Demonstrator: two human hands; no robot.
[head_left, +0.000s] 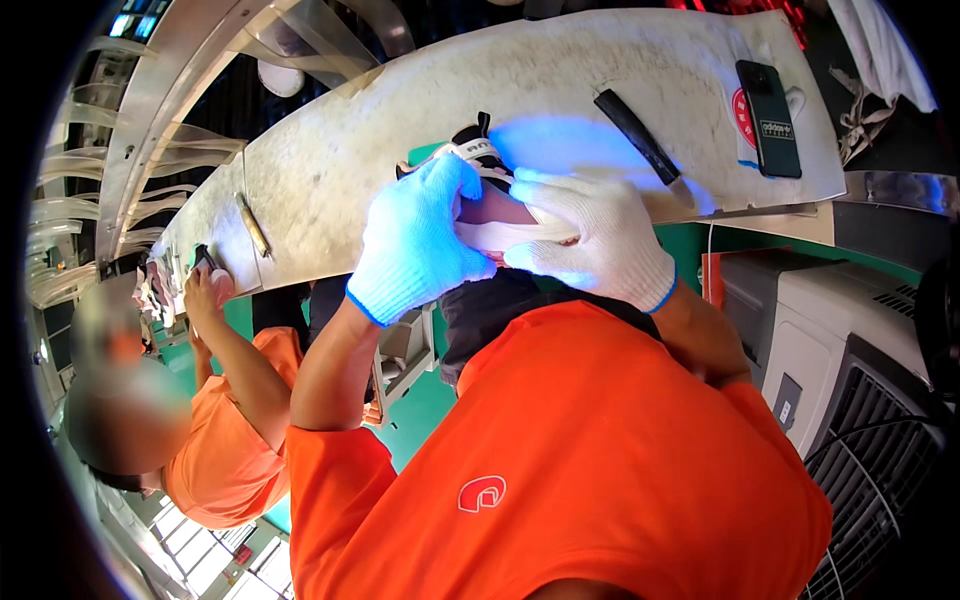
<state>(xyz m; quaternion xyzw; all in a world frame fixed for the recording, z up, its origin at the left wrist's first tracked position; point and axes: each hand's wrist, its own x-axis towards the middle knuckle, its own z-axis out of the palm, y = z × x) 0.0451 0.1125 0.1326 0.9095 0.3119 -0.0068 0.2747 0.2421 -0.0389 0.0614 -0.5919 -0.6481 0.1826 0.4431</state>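
In the head view, the left hand in a white knitted glove with a blue-edged cuff (415, 240) is clamped on the left side of what looks like a black, white and mauve shoe (493, 209), and the right hand in a matching white knitted glove (590, 235) is closed on its right side, by a pale, curved strip (510, 236); the covering fingers make the exact grip hard to read. The shoe is held between the two hands at the near edge of a long, pale, scuffed worktop (420, 110), where blue light falls. Beyond the right hand lies a black-handled rod with a tan end (637, 137), and farther right a dark green phone (785, 155). Well to the left lie a slim brass-coloured tool (252, 225) and, past it, a co-worker's bare hand (203, 295) at another piece
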